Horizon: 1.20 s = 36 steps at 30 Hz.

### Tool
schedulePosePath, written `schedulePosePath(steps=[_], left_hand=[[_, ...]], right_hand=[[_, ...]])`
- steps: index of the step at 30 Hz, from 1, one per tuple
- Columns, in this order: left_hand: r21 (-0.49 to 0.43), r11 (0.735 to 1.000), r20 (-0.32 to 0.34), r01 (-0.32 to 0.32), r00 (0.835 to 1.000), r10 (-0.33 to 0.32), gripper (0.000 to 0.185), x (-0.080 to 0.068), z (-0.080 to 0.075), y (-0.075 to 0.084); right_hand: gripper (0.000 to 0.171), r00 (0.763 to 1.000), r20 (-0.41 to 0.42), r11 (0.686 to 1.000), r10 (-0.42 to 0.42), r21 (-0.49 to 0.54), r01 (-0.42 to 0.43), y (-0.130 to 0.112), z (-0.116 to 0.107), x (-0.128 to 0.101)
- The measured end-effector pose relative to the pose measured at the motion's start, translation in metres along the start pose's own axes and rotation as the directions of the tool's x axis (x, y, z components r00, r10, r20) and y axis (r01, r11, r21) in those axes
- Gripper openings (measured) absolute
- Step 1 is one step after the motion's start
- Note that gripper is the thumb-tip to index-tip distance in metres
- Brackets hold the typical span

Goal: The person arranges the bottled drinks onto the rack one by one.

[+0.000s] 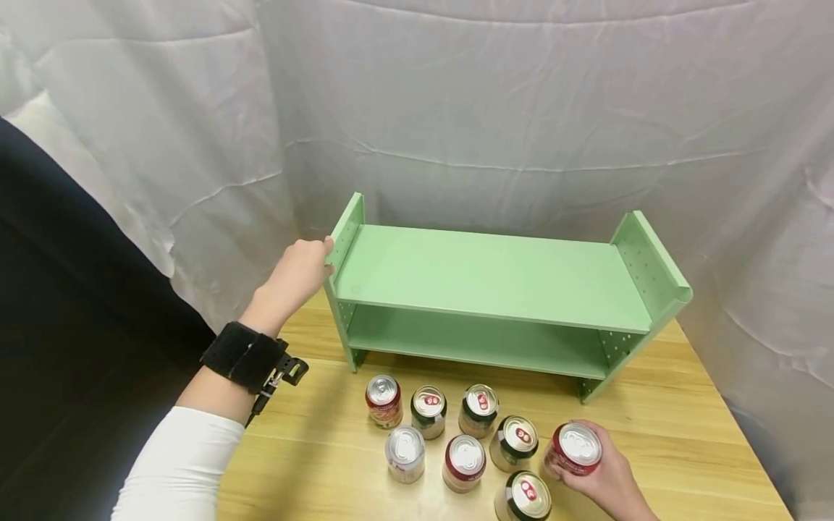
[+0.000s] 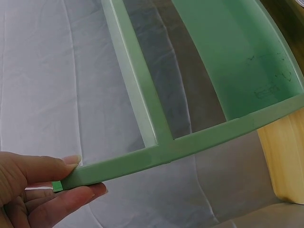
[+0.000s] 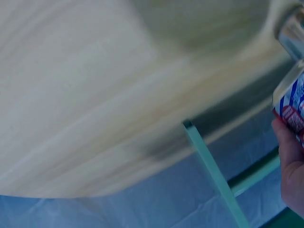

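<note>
A wooden table [image 1: 684, 427] stands against a white draped cloth [image 1: 521, 108]; on it sits a green two-tier shelf [image 1: 495, 275], its left end panel pinched between thumb and fingers of the left hand [image 1: 296, 275]; seven cans [image 1: 465, 463] stand clustered in front of the shelf; at their right edge, the right hand [image 1: 609, 481] grips an eighth, a red can [image 1: 573, 449], upright on the table.

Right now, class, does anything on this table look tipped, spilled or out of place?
Nothing stands out. All eight cans stand upright, the shelf sits level, the left hand grips its end panel and the right hand holds a red can.
</note>
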<state>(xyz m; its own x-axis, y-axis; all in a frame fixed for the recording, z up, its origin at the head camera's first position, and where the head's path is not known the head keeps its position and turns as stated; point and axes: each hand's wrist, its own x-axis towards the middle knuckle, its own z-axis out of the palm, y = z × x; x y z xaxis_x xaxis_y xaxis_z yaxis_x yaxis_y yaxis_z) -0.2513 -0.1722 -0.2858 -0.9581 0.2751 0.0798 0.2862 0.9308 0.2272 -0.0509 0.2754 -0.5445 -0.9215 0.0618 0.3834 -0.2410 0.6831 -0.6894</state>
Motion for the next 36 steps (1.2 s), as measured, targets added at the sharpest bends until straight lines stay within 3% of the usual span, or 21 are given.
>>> schedulePosePath(steps=[8,15,25,36], left_hand=[[-0.011,1.0,-0.001,0.014,1.0,-0.014,0.056,-0.002,0.001,-0.001],[-0.009,1.0,-0.001,0.014,1.0,-0.014,0.055,-0.002,0.0,0.001],[-0.011,1.0,0.001,0.009,1.0,-0.009,0.055,-0.001,0.0,0.004],[-0.016,1.0,-0.005,-0.011,1.0,0.011,0.054,0.003,0.003,0.008]], right_hand=[[0.079,0.995,0.101,0.997,-0.021,0.075,0.013,-0.007,-0.022,0.017],[0.082,0.987,0.159,0.997,-0.013,0.082,0.0,-0.015,-0.04,0.026],[0.082,0.966,0.214,0.974,-0.146,0.201,0.103,-0.028,-0.061,0.045],[0.085,0.935,0.254,0.961,-0.248,0.19,0.203,-0.047,-0.082,0.057]])
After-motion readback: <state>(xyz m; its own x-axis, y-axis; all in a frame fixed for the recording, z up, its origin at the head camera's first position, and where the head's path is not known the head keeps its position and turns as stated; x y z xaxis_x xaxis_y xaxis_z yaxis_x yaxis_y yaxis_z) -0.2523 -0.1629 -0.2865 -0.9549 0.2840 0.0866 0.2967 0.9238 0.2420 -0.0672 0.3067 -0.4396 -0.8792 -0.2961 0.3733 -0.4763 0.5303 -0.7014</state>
